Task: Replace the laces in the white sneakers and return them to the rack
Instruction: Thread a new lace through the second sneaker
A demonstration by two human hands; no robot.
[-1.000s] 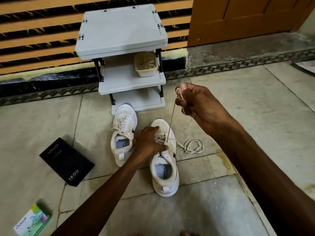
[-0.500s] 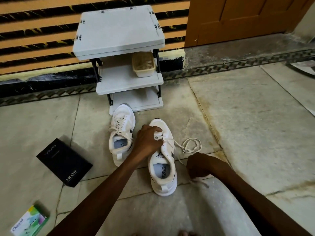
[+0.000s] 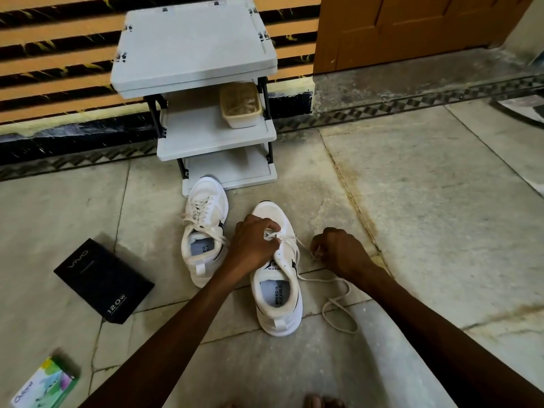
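Dropped from its high pull, the right hand (image 3: 341,251) pinches the lace (image 3: 318,279) at 3 o'clock of the sneaker (image 3: 279,322), gripped by the left hand (image 3: 254,242) on the floor, 6 o'clock of the rack (image 3: 212,136); a hard tug risks unthreading eyelets.

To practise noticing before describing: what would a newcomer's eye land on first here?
The two hands at centre: the left hand holds a white sneaker at its lacing on the floor, while the right hand pinches its loose lace beside it. A second sneaker stands to its left, in front of a grey rack.
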